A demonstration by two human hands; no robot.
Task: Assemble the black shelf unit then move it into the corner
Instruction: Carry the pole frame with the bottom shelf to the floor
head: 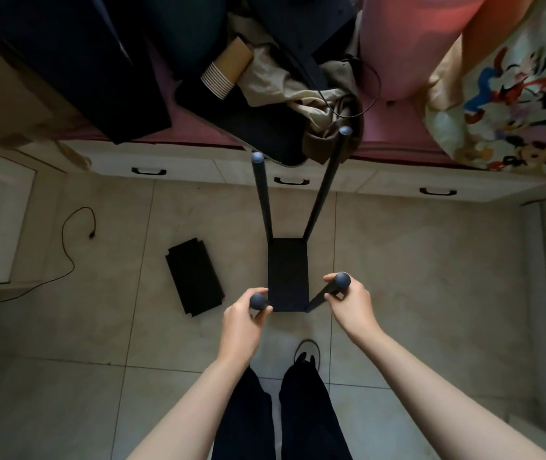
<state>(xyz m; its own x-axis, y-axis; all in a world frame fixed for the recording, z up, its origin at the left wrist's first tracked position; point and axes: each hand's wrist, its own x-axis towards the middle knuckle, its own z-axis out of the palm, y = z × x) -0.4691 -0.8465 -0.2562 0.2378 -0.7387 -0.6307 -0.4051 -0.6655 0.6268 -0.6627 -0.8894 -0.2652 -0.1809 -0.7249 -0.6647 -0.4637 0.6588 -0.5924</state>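
The black shelf unit [287, 270] stands upright on the tiled floor right in front of me, seen from above: a black bottom panel with tall black poles rising from its corners, each capped by a grey-blue ball. My left hand [243, 318] grips the near left pole just under its cap. My right hand [351, 302] grips the near right pole the same way. The two far poles [323, 187] stand free. A loose black shelf panel [195, 276] lies flat on the floor to the left of the unit.
A bed with a pink cover [397, 127] and white drawers [291, 180] runs across behind the unit, heaped with clothes, a dark box and a cartoon-print pillow [504, 94]. A black cable [69, 247] trails on the floor at left. My legs and a shoe [306, 351] are below.
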